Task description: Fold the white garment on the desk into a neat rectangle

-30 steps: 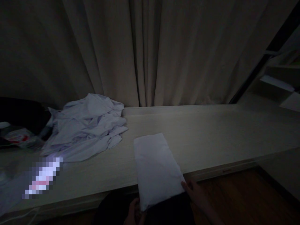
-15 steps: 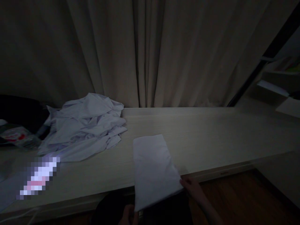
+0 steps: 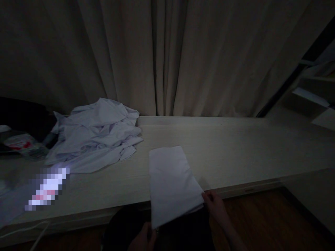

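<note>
**Both hands at the near corners of a folded white cloth**

A wall of heavy beige pleated curtain (image 3: 167,55) fills the background, closed, which goes some way to explain how dim the scene is. Below it runs the long pale wood-grain bench (image 3: 235,150), its front edge crossing the lower part of the view.

On the left of the bench lies a loose heap of crumpled white garments (image 3: 96,134), unfolded and well apart from the flat piece. That piece, a white cloth folded into a long rectangle (image 3: 171,181), lies near the middle of the bench with its near end hanging over the front edge, probably so that the corners can be gripped from below.

At the far left sit a dark bulky shape and a small red-and-white packet (image 3: 19,144); the light is too poor to tell more.

The right hand (image 3: 216,205) is at the cloth's near right corner, fingers curled against its edge and seemingly pinched on it. The left hand (image 3: 143,238), low in the view, meets the near left corner; whether it is clamped on the fabric cannot be told in the dark.
</note>
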